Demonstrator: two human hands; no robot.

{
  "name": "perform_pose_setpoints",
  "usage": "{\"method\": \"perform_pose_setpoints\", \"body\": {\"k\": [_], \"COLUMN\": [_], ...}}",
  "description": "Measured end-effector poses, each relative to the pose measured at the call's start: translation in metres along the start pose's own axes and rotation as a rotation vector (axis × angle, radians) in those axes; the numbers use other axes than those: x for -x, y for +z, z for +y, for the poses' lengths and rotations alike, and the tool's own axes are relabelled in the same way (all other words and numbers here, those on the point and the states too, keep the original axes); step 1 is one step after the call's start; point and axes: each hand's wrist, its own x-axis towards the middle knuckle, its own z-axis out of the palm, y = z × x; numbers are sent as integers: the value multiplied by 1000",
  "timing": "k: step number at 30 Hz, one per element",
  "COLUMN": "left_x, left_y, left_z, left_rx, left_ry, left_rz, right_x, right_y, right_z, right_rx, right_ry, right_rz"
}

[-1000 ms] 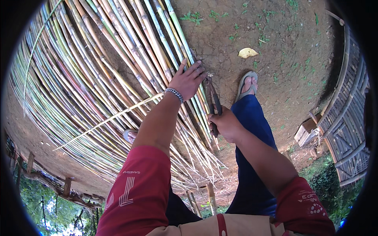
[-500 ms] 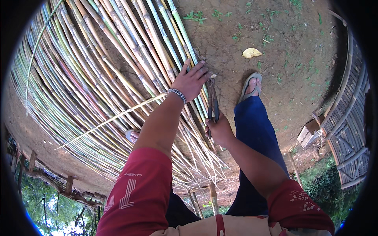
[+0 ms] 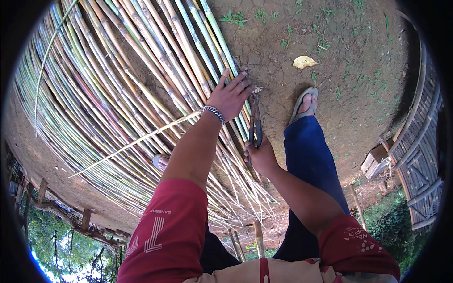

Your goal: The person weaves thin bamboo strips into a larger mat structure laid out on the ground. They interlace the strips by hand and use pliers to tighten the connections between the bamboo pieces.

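Many long bamboo poles (image 3: 155,52) lie side by side on the ground, fanning out to the far left and drawing closer together near my feet. With its fingers spread, my left hand (image 3: 230,98) rests flat across the poles at the right edge of the row and grips nothing. My right hand (image 3: 262,156) is closed around the dark handles of a pair of pincers (image 3: 255,118). The jaws point away from me, at a small pale knot or stub (image 3: 257,89) beside my left fingertips. Exactly what the jaws grip is too small to tell.
A thin split cane (image 3: 137,141) lies across the poles, and a green strip (image 3: 47,59) crosses them at far left. My sandalled feet straddle the row's narrow end. A yellow leaf (image 3: 304,62) lies on the dirt. At right are a woven bamboo panel (image 3: 415,141) and a wooden box (image 3: 375,159).
The view has shifted slightly. Both hands and the pincers keep nearly the same place on the poles, with the pincer handles looking slightly closer together.
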Motion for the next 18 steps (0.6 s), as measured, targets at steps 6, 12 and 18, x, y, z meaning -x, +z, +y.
{"method": "perform_pose_setpoints", "body": {"k": [6, 12, 18], "left_x": [0, 0, 1], "left_y": [2, 3, 2], "left_z": [1, 1, 1], "left_rx": [-33, -29, -46], "left_ry": [-7, -6, -1], "left_rz": [18, 37, 39], "right_x": [-4, -4, 15], "right_y": [-1, 0, 5], "right_z": [4, 1, -29], "right_rx": [15, -105, -615], "right_ry": [-7, 43, 233], "right_rz": [0, -66, -326]}}
